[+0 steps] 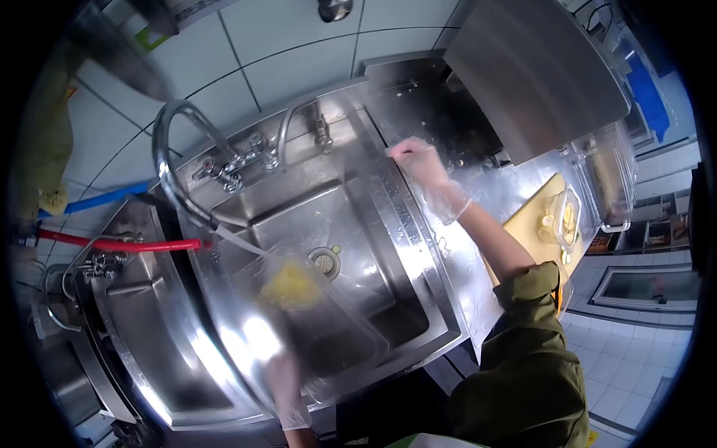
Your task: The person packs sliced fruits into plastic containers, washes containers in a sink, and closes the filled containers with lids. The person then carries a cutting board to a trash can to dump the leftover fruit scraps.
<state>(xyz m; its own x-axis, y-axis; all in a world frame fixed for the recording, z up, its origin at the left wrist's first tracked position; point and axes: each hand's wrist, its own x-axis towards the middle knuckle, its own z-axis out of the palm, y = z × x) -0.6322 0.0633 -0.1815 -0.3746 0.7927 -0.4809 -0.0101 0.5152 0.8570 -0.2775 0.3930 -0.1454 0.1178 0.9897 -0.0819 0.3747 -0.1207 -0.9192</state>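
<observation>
Water runs from the curved faucet into a clear plastic container over the sink. Yellow food pieces lie blurred in the container, below the stream. My left hand, in a clear glove, is at the container's near edge; its fingers are smeared by motion, so its hold cannot be made out. My right hand, also gloved, is above the sink's right rim with its fingers pressed together; whatever may be between them is too small to tell.
A cutting board on the right bears a clear container of pale slices. Behind it stands a large steel panel. A red hose and a second sink are on the left. Small scraps lie near the drain.
</observation>
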